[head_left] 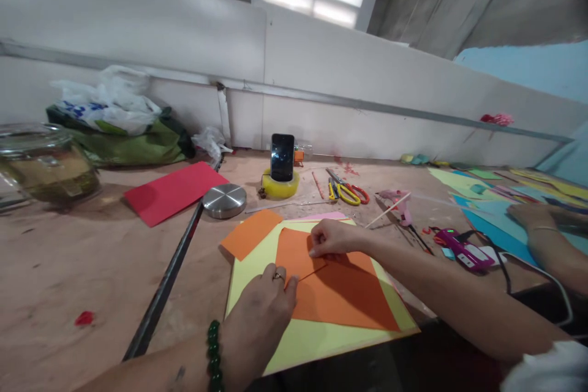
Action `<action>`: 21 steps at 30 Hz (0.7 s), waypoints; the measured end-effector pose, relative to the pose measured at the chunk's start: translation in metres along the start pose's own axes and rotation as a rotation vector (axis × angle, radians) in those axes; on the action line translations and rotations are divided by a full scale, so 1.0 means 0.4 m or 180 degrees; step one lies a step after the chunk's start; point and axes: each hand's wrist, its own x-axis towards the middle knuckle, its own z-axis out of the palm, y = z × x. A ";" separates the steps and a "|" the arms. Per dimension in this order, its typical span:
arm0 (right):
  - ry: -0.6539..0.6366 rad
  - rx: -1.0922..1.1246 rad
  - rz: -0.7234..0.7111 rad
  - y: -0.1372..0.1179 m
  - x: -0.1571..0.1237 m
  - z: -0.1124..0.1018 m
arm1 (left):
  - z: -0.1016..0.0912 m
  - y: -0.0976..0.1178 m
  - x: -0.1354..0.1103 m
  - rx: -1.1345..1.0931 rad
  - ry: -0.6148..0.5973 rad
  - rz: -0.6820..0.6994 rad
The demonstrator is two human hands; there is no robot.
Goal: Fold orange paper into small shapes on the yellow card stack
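Note:
A sheet of orange paper (342, 297) lies on a larger pale yellow sheet (294, 352) at the front of the table. My right hand (335, 237) reaches across from the right, thumb and forefinger pinched together on the orange paper. Close to the paper's left edge is my left hand (264, 306), wearing a ring and a green bead bracelet (214, 352); its fingers are bent, gripping the orange paper. A thin dark line, a fold or an edge, runs between both hands. A smaller orange piece (252, 234) rests at the upper left of the yellow sheet.
Behind the papers are a round metal tin (225, 201), a phone (282, 158) on a yellow tape roll (281, 185), scissors (346, 191) and a pink glue gun (399, 205). Red paper (174, 192) and a glass jar (48, 165) are leftward. Another person's hand (530, 218) works at right.

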 end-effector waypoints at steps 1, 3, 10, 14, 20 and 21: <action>0.0113 -0.0110 0.0003 0.002 -0.006 -0.006 | 0.003 0.001 0.000 0.0018 0.0027 0.0020; 0.0414 -0.0362 -0.0048 -0.015 -0.016 -0.007 | 0.012 0.003 0.000 0.0076 0.0098 0.0049; 0.0247 -0.0230 -0.0397 -0.129 -0.001 0.051 | 0.014 0.003 0.000 0.0214 0.0037 0.0083; 0.0028 0.0076 -0.0113 -0.092 0.007 0.038 | 0.004 0.001 -0.002 0.0082 -0.0027 0.0088; 0.0124 0.0179 -0.0042 -0.015 -0.011 0.015 | 0.014 -0.002 0.000 -0.0103 0.0093 0.0003; 0.0164 0.0175 -0.0029 -0.009 -0.016 0.014 | 0.017 -0.002 0.000 -0.0106 0.0116 -0.0017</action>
